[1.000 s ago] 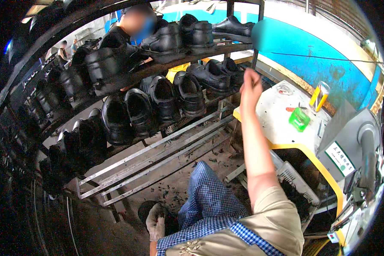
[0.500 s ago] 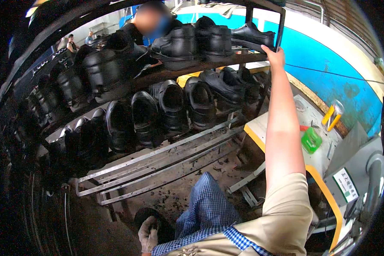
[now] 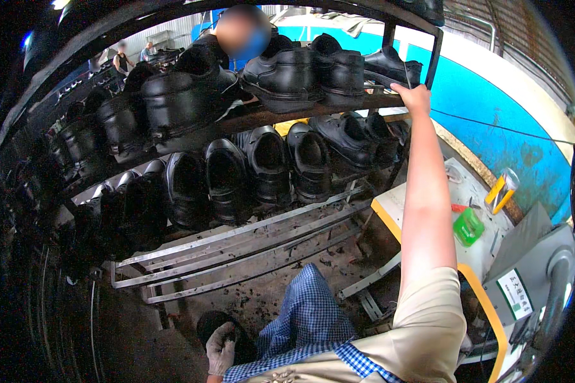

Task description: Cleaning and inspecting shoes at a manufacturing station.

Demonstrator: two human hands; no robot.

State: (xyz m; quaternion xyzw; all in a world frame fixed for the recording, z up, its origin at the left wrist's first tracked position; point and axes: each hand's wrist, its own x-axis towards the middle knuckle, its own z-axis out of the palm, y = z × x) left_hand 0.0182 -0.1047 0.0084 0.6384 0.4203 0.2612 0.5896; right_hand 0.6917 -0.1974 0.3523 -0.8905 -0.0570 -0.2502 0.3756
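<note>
Before us, a dark rack (image 3: 262, 113) is spanning the workshop, its shelves bearing rows of black shoes (image 3: 268, 159). Behind its right end, a blue-and-white panel (image 3: 485, 131) is curving away, while a pale, yellow-edged surface (image 3: 393, 199) is standing nearer on the right. We are seeing the end shoe (image 3: 389, 65) lying on the upper shelf, close by the corner post. The bare right hand (image 3: 415, 99) is meeting that spot; we are not able to tell whether it is grasping shoe or shelf. Below, the gloved left hand (image 3: 221, 350) is curling against a dark rounded object (image 3: 207, 324), its grip unclear. On the surface, a small green container (image 3: 469, 226) is resting.
</note>
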